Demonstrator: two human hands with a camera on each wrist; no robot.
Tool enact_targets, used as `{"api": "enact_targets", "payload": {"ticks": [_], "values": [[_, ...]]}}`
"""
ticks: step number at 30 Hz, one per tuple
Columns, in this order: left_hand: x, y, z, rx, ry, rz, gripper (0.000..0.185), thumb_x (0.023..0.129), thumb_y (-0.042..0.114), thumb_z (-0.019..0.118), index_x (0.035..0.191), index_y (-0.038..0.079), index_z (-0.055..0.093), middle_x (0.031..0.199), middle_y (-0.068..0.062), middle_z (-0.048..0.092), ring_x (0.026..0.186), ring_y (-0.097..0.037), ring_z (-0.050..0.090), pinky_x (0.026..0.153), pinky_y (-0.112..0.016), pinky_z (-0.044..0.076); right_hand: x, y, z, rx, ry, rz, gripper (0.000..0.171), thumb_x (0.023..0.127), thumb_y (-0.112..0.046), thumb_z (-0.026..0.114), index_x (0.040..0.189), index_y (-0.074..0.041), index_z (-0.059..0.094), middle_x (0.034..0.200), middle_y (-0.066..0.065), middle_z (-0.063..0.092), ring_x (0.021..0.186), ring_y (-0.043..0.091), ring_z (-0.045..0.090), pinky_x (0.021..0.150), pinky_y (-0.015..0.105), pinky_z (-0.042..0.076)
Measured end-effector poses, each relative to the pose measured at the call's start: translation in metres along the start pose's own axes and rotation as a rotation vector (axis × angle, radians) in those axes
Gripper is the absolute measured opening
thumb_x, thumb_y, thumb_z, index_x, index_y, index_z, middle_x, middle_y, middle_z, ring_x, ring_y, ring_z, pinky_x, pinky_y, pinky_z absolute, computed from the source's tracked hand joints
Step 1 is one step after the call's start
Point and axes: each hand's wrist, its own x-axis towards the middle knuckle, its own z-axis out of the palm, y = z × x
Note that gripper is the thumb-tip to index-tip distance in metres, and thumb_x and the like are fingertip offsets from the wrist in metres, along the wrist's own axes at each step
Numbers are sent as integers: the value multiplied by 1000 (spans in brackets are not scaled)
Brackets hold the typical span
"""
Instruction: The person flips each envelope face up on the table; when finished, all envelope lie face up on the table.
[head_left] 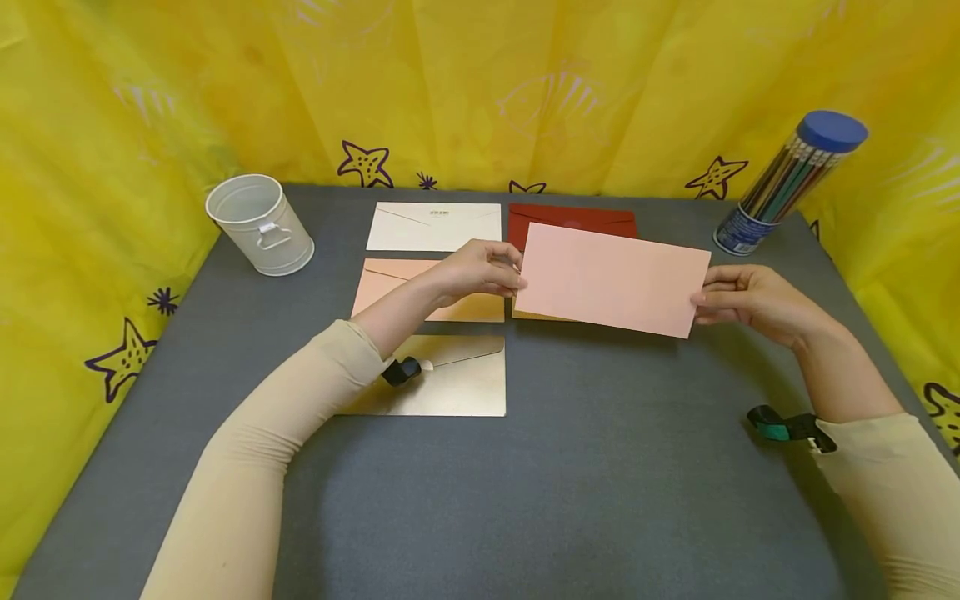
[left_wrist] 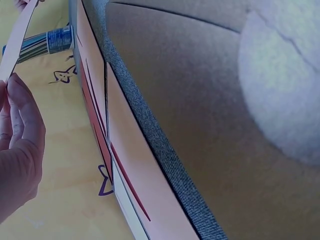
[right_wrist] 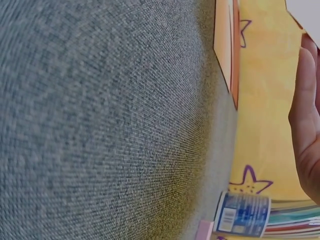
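Observation:
A plain pink envelope (head_left: pixel 615 279) is held up at a slight tilt between both hands. My left hand (head_left: pixel 480 271) pinches its left edge, and the right hand (head_left: pixel 757 302) grips the right edge between thumb and fingers. Seen from the left wrist, the pink envelope (left_wrist: pixel 17 42) appears nearly edge-on. Behind and below it lies an orange-yellow envelope (head_left: pixel 540 316), mostly covered, with a red envelope (head_left: pixel 573 215) farther back. Beneath the left arm are a peach envelope (head_left: pixel 393 287) and a gold envelope (head_left: pixel 465 383), both flat on the table.
A white envelope (head_left: pixel 435 227) lies at the back of the dark grey table (head_left: pixel 540 500). At the back left stands a white metal bucket (head_left: pixel 262 229). A blue-lidded tube of pencils (head_left: pixel 783 187) stands at the back right. Yellow patterned cloth (head_left: pixel 465 92) hangs around the table.

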Motion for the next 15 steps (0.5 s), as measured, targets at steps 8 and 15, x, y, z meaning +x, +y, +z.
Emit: {"api": "enact_targets", "payload": {"ticks": [8,15], "values": [[0,4,-1,-2,43,1,24,91,9,69,112,-1,66,108,-7,65,95,-15,67,104,-39,53,1,-1,2,42,79,-3,31,98,8,48,101,-9,74,91,-2,73,81,9,71,76,22,60],[-1,4,-4,-6,74,1,22,88,13,73,109,5,71,101,-6,69,100,-31,64,105,-48,51,2,0,1,169,60,-43,36,100,8,42,103,-6,75,94,0,75,79,12,72,77,24,61]]}}
